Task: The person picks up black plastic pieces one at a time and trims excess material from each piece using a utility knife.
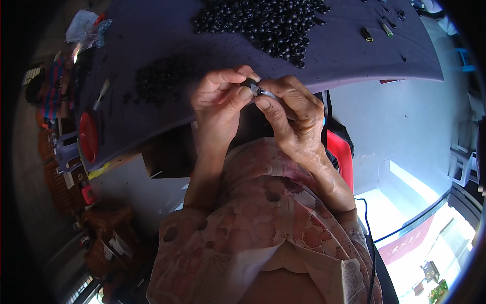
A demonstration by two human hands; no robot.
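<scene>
Though near cloth edge (354, 76), hands (217, 101) clear of large black heap (258, 25)

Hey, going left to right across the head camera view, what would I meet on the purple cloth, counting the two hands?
Slim pale-handled tool, smaller heap of dark pieces, left hand, right hand, dark short tube, paler short tube.

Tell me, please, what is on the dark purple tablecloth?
On the tablecloth are a large heap of small black round pieces, a smaller dark heap and scattered items. The bare left hand and bare right hand hide part of it; the heaps cover what lies beneath.
</scene>
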